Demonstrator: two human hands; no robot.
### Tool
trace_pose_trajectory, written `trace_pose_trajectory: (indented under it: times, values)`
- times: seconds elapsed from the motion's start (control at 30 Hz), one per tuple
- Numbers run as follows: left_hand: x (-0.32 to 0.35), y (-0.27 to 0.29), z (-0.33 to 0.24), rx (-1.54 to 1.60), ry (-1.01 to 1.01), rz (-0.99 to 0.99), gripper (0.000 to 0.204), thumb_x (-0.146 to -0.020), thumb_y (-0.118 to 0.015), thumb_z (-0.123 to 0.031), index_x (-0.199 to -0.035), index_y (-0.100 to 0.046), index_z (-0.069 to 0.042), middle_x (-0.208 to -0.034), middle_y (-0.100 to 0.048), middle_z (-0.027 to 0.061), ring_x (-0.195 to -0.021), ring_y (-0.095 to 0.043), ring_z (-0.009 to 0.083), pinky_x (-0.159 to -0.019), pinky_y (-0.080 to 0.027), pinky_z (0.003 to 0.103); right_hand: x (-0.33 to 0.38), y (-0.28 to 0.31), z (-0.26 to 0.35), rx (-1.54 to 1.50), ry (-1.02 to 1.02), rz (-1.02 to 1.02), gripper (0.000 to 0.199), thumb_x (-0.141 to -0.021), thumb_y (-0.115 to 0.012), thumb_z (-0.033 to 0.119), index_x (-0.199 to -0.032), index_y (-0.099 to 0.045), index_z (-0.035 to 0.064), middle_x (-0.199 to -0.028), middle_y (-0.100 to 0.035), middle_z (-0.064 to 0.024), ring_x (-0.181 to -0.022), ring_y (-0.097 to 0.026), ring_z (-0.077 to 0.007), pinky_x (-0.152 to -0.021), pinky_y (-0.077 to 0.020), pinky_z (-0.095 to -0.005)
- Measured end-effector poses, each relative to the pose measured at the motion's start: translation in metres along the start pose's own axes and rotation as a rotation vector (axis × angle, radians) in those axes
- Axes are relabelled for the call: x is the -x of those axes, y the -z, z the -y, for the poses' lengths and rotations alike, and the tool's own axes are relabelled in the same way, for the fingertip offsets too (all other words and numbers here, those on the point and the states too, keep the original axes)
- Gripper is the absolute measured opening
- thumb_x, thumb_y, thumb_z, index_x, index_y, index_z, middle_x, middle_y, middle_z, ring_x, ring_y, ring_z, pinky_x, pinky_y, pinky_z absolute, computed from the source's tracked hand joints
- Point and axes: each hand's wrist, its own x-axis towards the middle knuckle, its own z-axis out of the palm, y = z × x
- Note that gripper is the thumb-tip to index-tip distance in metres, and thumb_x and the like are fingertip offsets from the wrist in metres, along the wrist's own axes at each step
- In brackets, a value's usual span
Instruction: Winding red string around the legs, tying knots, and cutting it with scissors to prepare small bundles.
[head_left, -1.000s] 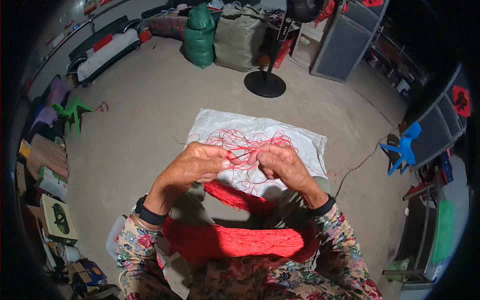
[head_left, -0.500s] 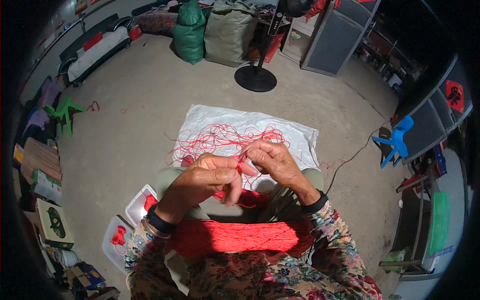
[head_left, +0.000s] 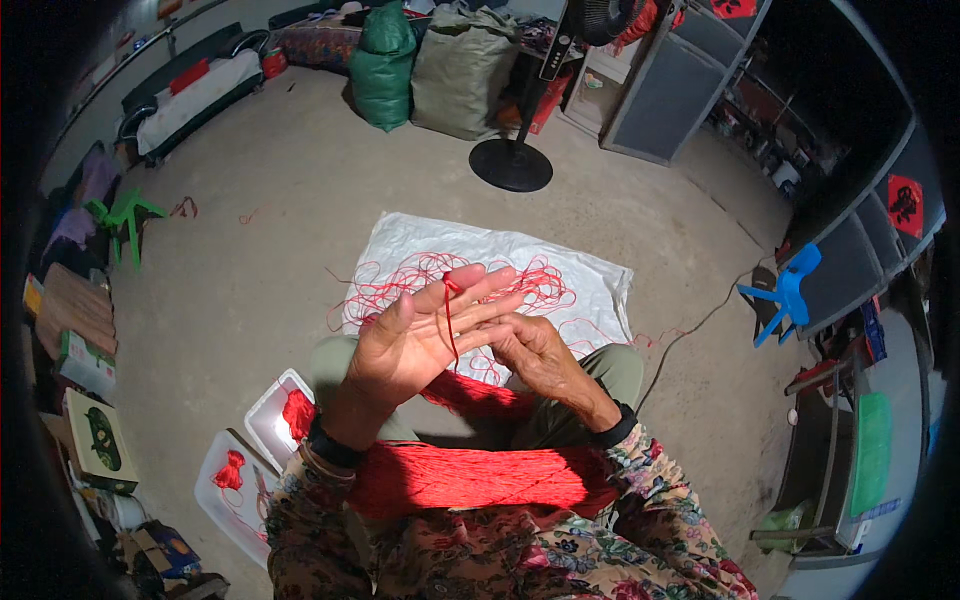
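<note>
At the bottom of the frame I see a thick bundle of red cord [head_left: 470, 478] lying across the lap, its lower edge lost under the floral sleeves, so I cannot tell how far it runs. Just above it, near centre, the left hand [head_left: 415, 345] is raised palm-up with fingers spread and stretched out; a thin red thread [head_left: 449, 310] is caught at its fingertips and hangs down across the palm. The right hand [head_left: 540, 355] sits just behind it, fingers partly covered by the left, so I cannot tell whether it pinches anything. At lower left, two clear plastic trays [head_left: 262, 448] with small red bundles rest on the floor, cut by the knee. Beyond the hands a white sheet [head_left: 590, 285] carries a loose tangle of thread, its near edge hidden. Open concrete floor [head_left: 270, 210] spreads toward the upper left; a fan base [head_left: 511, 165] stands at upper centre, green sacks [head_left: 382, 65] behind.
</note>
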Motion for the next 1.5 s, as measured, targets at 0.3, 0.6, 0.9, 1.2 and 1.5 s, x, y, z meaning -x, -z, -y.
trace_pose_trajectory:
  times: [0.3,0.6,0.9,1.2,1.5]
  values:
    - [0.003,0.012,0.0,-0.294,-0.112,-0.06,0.072,-0.085,-0.054,-0.057,-0.14,-0.039,-0.014,-0.149,-0.017,0.0261,-0.137,-0.017,0.0453,-0.105,-0.025,0.061,0.007,-0.003,0.015,0.223,-0.027,0.103,0.024,-0.098,-0.048,0.022,-0.107,-0.062,0.0048,-0.057,-0.042,-0.0003,-0.053,-0.039,-0.0083,-0.048,-0.0338,-0.0282]
    - [0.008,0.015,0.013,-0.858,-0.075,-0.207,0.058,-0.072,-0.078,-0.032,-0.122,-0.06,-0.007,-0.145,-0.03,0.0248,-0.139,-0.023,0.0313,-0.107,-0.027,0.042,0.023,0.006,0.055,0.472,0.05,0.162,0.017,-0.092,-0.054,0.018,-0.089,-0.059,0.0015,-0.062,-0.054,-0.0197,-0.055,-0.056,-0.036,-0.05,-0.0412,-0.0429]
    - [0.017,0.016,0.022,-1.303,0.109,-0.185,0.056,-0.072,-0.078,-0.027,-0.121,-0.061,-0.008,-0.14,-0.034,0.0308,-0.135,-0.031,0.0344,-0.106,-0.03,0.039,0.029,0.034,0.102,0.591,0.117,0.218,0.013,-0.087,-0.058,0.015,-0.086,-0.059,0.0017,-0.069,-0.057,-0.0181,-0.062,-0.056,-0.0368,-0.053,-0.0427,-0.041]
    - [0.015,-0.08,-0.001,-1.099,0.243,0.194,0.066,-0.071,-0.078,-0.035,-0.127,-0.055,-0.007,-0.144,-0.036,0.018,-0.13,-0.041,0.0271,-0.098,-0.041,0.033,-0.017,0.078,0.054,0.235,0.077,0.075,0.024,-0.095,-0.053,0.021,-0.095,-0.065,-0.0005,-0.084,-0.067,-0.0089,-0.079,-0.06,-0.011,-0.071,-0.0479,-0.0282]
    - [-0.019,-0.014,-0.015,-0.653,-0.014,-0.443,0.073,-0.081,-0.068,-0.042,-0.134,-0.042,0.0,-0.145,-0.031,0.0211,-0.129,-0.037,0.0407,-0.092,-0.046,0.055,0.056,0.015,0.067,0.439,0.159,0.255,0.009,-0.083,-0.058,0.013,-0.088,-0.06,0.0056,-0.067,-0.058,-0.0162,-0.061,-0.059,-0.0343,-0.055,-0.0455,-0.0393]
